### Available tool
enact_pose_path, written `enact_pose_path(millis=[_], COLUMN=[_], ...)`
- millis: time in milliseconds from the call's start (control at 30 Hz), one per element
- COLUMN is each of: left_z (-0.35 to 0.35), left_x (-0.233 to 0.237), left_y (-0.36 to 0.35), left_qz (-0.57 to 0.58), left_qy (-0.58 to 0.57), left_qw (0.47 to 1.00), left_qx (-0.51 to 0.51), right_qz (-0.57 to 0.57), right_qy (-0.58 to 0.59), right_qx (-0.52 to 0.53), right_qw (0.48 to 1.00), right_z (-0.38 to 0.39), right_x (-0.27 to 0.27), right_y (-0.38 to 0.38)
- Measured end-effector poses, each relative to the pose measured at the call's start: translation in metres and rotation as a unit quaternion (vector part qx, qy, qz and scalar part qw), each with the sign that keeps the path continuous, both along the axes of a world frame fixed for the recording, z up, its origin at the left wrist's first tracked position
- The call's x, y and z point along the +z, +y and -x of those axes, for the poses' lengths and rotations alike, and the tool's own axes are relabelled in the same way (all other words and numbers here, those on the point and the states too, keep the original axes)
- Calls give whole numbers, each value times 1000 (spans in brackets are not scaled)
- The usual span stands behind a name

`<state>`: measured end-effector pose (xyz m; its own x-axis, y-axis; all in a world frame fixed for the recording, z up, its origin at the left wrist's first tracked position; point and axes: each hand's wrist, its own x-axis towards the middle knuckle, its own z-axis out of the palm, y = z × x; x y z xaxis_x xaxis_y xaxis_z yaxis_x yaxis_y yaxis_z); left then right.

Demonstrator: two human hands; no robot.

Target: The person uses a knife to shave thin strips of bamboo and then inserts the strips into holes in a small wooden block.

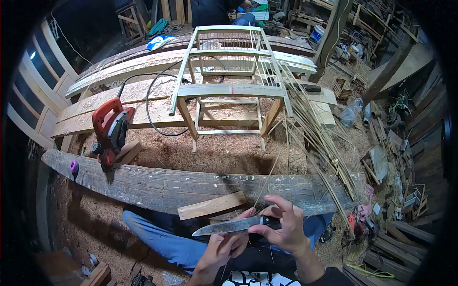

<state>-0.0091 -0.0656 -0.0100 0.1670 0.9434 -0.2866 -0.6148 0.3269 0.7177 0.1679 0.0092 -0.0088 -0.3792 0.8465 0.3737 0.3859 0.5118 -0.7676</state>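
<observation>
A knife (226, 227) with a dark handle lies across in front of me, its blade pointing left. My right hand (286, 226) is closed round the handle, with the forefinger raised. Under the blade, my left hand (228, 246) is closed on a thin bamboo strip (268, 180) that runs up past the knife. Just beyond the hands, a short wooden block (211, 205) rests on the worn plank (157, 187).
A wooden frame (231, 90) with thin bars stands beyond the plank. Long bamboo strips (320, 138) lean at the right. A red power planer (110, 131) and purple roll (74, 166) are at the left. A person (210, 13) sits at the back.
</observation>
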Motion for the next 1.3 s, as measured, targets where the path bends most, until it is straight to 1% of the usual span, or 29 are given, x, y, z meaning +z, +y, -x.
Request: enact_pose_path(millis=[67, 133, 167, 200, 233, 267, 333, 367, 400, 467, 500, 533, 600, 767, 867, 933, 967, 1033, 1067, 1167, 1200, 1233, 1300], left_z=[0, 0, 3, 8, 11, 11, 9, 7, 4, -4, 1, 0, 0, 2, 6, 12, 12, 10, 10, 4, 0, -2, -3], left_x=[0, -2, -6, -10, -12, -13, -4, -11, -13, -18, -19, -17, -9, -13, -17, -19, -18, -13, -15, -19, -14, -12, -12], left_y=[0, 0, -2, -3, -4, -8, -12, -13, -11, -8, -3, -1, 5, 6, 2, -1, -2, -4, -5, -3, 3, 6, 5], left_qz=[7, 61, 61, 33, 4, 4, 26, 22, 23, 35, -28, -28, 1, -13, 14, -11, -11, -29, -29, -31, -24, -18, -32], left_qy=[-17, -54, -55, -75, -95, -95, -61, -66, -67, 23, 28, 28, 28, 18, 29, 55, 55, 7, 7, -8, 20, 47, 38], left_qw=[1000, 997, 996, 997, 995, 995, 997, 997, 997, 999, 998, 998, 1000, 999, 999, 995, 995, 999, 999, 999, 999, 998, 999], left_qx=[2, 13, 15, -6, -28, -26, -38, -39, -39, -17, -50, -52, -10, -38, -43, -82, -82, -44, -42, -35, -30, -24, -21], right_qz=[2, 5, -15, -35, -18, -17, 2, -29, -28, -15, -12, -12, 9, -14, -18, -22, -5, -1, 4, -27, -40, -22, -24], right_qy=[6, 12, 2, -8, -4, -4, 45, 51, 50, -7, -19, -19, 4, -15, -35, -13, 9, 22, 34, -12, -39, -57, -45], right_qx=[-4, -2, -11, -20, -38, -36, -117, -97, -96, -17, -8, -10, -19, -5, -5, -8, -28, -45, -61, -34, -17, 1, 3], right_qw=[1000, 1000, 1000, 999, 999, 999, 992, 994, 994, 1000, 1000, 1000, 1000, 1000, 999, 1000, 1000, 999, 998, 999, 998, 998, 999], right_z=[-4, -10, -13, -17, -23, -27, -34, -35, -32, -17, -10, -7, -1, -2, -9, -15, -18, -27, -29, -23, -18, -15, -7], right_x=[-1, -5, -8, -10, -2, 1, 4, 0, -1, -2, -4, -4, -5, 2, 0, 0, -4, -3, -3, -1, 1, 1, 1], right_y=[3, 7, 10, 13, 19, 23, 29, 28, 23, 11, 8, 5, 3, 4, 6, 12, 15, 21, 23, 18, 16, 12, 8])
